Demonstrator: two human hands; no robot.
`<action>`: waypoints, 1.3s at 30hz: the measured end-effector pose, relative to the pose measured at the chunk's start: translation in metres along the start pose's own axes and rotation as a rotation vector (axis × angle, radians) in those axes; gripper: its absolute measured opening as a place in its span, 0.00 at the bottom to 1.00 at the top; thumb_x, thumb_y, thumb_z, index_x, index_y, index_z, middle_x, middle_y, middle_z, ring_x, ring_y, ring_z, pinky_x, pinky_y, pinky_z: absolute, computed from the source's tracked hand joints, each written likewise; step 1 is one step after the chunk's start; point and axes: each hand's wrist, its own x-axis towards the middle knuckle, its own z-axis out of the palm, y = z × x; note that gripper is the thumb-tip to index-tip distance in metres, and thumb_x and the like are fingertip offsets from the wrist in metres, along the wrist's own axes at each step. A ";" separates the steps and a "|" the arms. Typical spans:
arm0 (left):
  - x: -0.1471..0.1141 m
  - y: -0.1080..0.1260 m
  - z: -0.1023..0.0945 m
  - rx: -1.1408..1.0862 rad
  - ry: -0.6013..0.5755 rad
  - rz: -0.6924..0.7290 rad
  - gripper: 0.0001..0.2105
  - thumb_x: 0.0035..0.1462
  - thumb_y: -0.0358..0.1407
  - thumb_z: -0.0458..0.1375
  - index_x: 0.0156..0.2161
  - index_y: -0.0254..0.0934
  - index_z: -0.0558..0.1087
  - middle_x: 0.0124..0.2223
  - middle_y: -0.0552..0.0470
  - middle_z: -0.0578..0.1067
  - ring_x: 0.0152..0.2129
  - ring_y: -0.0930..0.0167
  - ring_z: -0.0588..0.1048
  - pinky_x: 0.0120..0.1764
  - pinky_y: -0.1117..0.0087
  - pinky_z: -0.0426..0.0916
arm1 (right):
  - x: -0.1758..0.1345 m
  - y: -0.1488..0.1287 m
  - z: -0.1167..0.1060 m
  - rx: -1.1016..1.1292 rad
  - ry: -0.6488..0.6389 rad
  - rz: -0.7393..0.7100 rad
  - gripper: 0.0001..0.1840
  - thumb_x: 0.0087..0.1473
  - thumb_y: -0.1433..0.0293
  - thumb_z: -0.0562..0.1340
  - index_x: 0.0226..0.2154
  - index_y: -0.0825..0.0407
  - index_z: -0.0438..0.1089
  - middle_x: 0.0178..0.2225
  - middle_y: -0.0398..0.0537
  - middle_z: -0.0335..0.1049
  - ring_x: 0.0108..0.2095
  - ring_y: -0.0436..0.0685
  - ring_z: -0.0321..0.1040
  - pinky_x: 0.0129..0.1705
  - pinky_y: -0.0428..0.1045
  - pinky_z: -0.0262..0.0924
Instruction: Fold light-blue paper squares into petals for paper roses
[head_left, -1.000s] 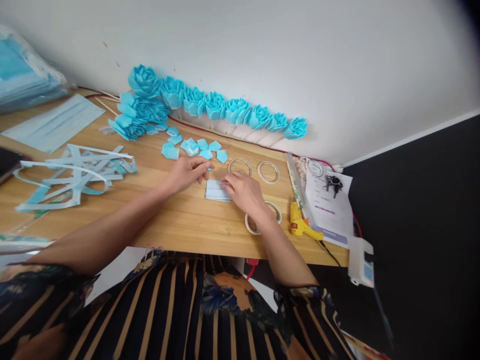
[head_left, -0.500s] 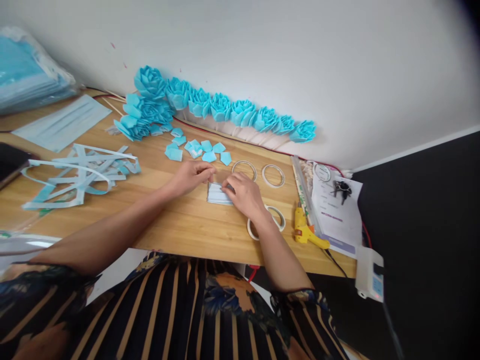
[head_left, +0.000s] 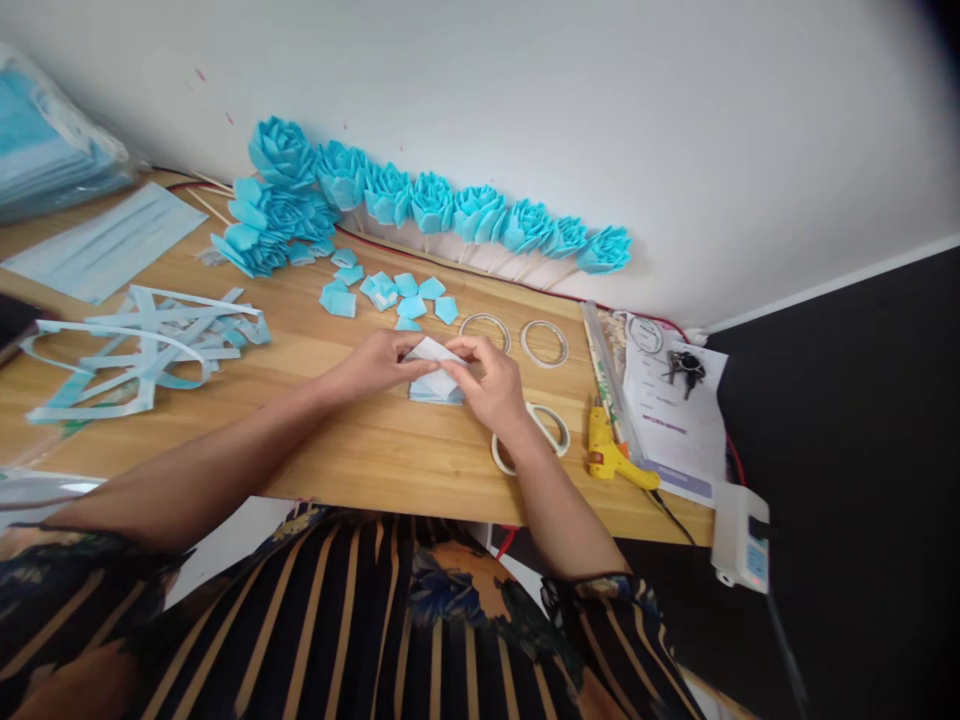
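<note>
Between my two hands is a small white piece of mask fabric (head_left: pixel 433 353), pale on the side that faces me. My left hand (head_left: pixel 375 362) pinches its left edge, and my right hand (head_left: pixel 491 380) pinches its right edge. Just below it, a small stack of light blue fabric pieces (head_left: pixel 433 392) lies on the wooden table (head_left: pixel 390 450). Beyond my hands lie several cut blue petal pieces (head_left: pixel 411 305). Two tape rings (head_left: pixel 545 343) are near my right hand, one partly behind its fingers, and more tape rolls (head_left: pixel 553 430) lie by my right wrist.
Blue fabric flowers (head_left: pixel 480 213) on sticks line the wall. At left are cut strips (head_left: pixel 150 350), a flat blue sheet (head_left: pixel 109 240), bagged masks (head_left: pixel 56 140) and a dark phone-like object (head_left: pixel 15 325). A yellow glue gun (head_left: pixel 604 448), papers (head_left: pixel 667 415), keys (head_left: pixel 686 370) and a power strip (head_left: pixel 741 540) are at right.
A small white fabric piece is now held up between both hands; before, my right hand was at the stack and my left beside it. The view has shifted slightly.
</note>
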 end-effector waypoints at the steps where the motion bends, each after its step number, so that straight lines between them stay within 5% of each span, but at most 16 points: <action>1: 0.000 0.000 0.000 -0.015 0.004 -0.026 0.15 0.52 0.43 0.64 0.38 0.32 0.78 0.31 0.50 0.79 0.27 0.71 0.75 0.31 0.72 0.68 | 0.000 0.000 0.000 0.034 0.020 0.016 0.09 0.56 0.66 0.63 0.42 0.45 0.72 0.37 0.41 0.76 0.38 0.53 0.73 0.43 0.49 0.66; 8: 0.001 0.007 -0.007 -0.162 0.205 -0.070 0.11 0.51 0.40 0.65 0.30 0.32 0.75 0.20 0.53 0.74 0.15 0.77 0.67 0.20 0.76 0.59 | -0.002 0.001 -0.002 0.246 0.155 0.089 0.15 0.63 0.66 0.55 0.52 0.44 0.65 0.38 0.44 0.76 0.37 0.53 0.74 0.40 0.51 0.70; 13: 0.001 0.012 -0.005 -0.324 0.290 -0.037 0.11 0.51 0.40 0.65 0.30 0.32 0.74 0.21 0.53 0.75 0.16 0.77 0.68 0.21 0.76 0.61 | -0.003 -0.004 -0.004 0.102 0.084 0.009 0.18 0.60 0.73 0.55 0.52 0.44 0.66 0.45 0.46 0.77 0.44 0.55 0.75 0.46 0.53 0.70; 27: 0.001 0.012 0.000 -0.652 0.240 -0.141 0.13 0.49 0.39 0.67 0.34 0.28 0.78 0.32 0.43 0.80 0.25 0.71 0.76 0.28 0.70 0.70 | -0.004 -0.004 0.000 -0.025 0.050 -0.011 0.17 0.58 0.73 0.57 0.49 0.44 0.68 0.44 0.46 0.76 0.39 0.55 0.75 0.45 0.53 0.69; 39: -0.001 0.011 0.004 -0.654 0.148 -0.145 0.15 0.47 0.42 0.69 0.31 0.29 0.79 0.28 0.46 0.80 0.25 0.70 0.77 0.33 0.69 0.71 | 0.000 -0.003 -0.002 -0.032 0.089 -0.090 0.06 0.59 0.66 0.61 0.34 0.48 0.73 0.34 0.45 0.77 0.36 0.55 0.72 0.40 0.51 0.65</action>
